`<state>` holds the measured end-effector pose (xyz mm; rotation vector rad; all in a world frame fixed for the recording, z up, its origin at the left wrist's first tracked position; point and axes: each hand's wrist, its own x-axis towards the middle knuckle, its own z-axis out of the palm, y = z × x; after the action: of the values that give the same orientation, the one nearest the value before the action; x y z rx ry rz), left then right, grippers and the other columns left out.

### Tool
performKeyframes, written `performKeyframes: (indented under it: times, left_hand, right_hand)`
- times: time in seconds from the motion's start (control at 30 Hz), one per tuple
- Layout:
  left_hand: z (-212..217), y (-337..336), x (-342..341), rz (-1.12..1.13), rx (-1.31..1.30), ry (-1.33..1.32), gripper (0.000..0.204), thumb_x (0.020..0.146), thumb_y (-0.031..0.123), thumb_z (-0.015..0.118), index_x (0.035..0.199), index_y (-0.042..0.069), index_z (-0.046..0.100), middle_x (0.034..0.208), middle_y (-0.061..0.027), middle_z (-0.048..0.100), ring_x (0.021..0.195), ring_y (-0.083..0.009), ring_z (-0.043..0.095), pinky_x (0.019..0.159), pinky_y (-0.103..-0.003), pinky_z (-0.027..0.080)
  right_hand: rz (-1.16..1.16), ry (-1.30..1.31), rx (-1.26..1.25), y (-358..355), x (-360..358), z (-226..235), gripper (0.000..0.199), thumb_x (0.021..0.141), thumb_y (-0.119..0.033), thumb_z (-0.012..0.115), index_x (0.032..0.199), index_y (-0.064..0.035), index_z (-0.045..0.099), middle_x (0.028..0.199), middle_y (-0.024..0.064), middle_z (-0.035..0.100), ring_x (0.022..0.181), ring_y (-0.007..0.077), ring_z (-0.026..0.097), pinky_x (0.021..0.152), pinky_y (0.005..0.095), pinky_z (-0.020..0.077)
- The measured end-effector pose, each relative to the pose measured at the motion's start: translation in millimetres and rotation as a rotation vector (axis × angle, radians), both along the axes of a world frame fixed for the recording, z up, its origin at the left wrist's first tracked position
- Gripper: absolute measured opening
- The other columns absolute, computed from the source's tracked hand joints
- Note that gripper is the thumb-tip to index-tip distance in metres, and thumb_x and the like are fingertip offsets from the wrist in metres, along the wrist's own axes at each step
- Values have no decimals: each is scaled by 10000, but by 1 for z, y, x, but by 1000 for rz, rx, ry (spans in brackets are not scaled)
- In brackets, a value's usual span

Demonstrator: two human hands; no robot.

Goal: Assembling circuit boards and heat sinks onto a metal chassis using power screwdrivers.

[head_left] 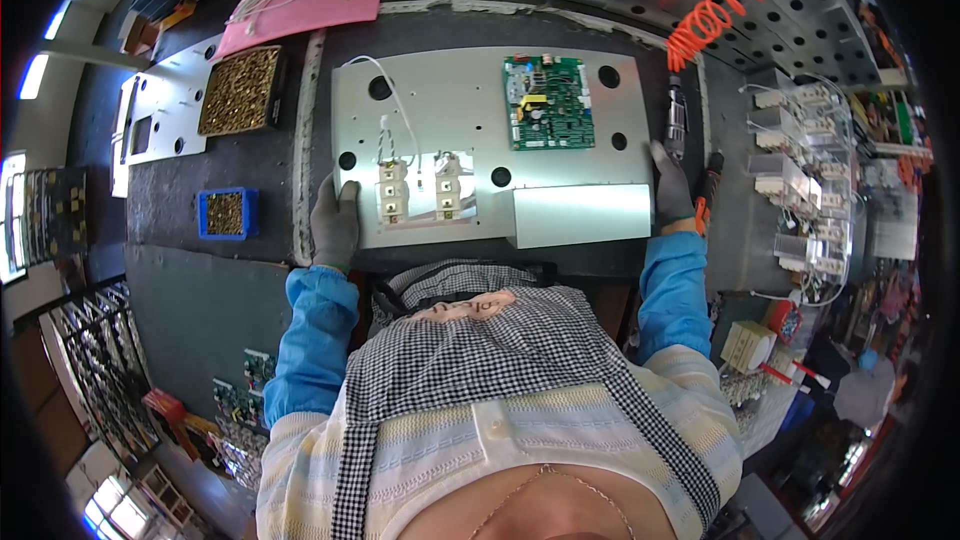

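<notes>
On the dark surface (270, 160), straight in front of my body, is the broad metal plate (460, 100), resting or slightly lifted, I cannot tell which, with my two gloved hands at its opposite ends. At the left edge the fingers of my left hand (336, 225) bend beside the rim, with the thumb toward the top face; their underside is hidden, so I cannot tell how tightly they press. At the right edge the fingers of my right hand (674, 185) lie rather together along the side, their tips close to the driver (677, 115), and whether they pinch the plate I also cannot tell. For steadying the plate well, I think both sides should receive equal support, so that it does not twist or tip. I would hold only the bare rim, away from the green circuit board (548, 105) and the two pale blocks (392, 180), because such parts may suffer under pressure. The thin white lead (397, 93) curves loosely near the upper left corner, so it is better not to catch it, and the driver deserves some free space, or it could knock my knuckles
</notes>
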<state>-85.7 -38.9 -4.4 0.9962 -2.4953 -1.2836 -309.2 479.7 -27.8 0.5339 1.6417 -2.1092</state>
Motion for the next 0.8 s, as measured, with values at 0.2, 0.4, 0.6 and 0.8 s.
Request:
performKeyframes:
  times: [0.2,0.4,0.6,0.8]
  left_hand:
    - [-5,-8,3,20,127,33,326,1050,267,614,1261,21,651,998,-91,717,887,-156,613,833,-331,514]
    - [3,-17,-3,8,84,64,325,1043,274,616,1243,22,663,962,-105,720,865,-169,629,813,-343,518]
    - [-20,-26,6,4,70,54,331,1031,267,619,1244,19,670,981,-121,733,882,-178,646,822,-342,519]
    - [-22,-24,4,17,103,45,325,1023,252,628,1247,22,677,1001,-122,738,906,-177,651,839,-334,517]
  right_hand:
    - [36,-95,-230,8,4,-31,345,1028,-290,599,1210,-6,671,1116,102,711,997,199,682,900,330,549]
    - [-33,-69,-213,9,8,-37,328,1008,-254,610,1209,-1,666,1115,99,706,1006,190,678,911,323,541]
    - [87,-31,-172,3,8,-29,316,989,-172,605,1242,10,656,1137,108,702,1026,188,676,939,318,529]
    - [116,-5,-174,6,6,-31,375,987,-168,600,1304,31,623,1180,119,697,1059,197,674,966,320,520]
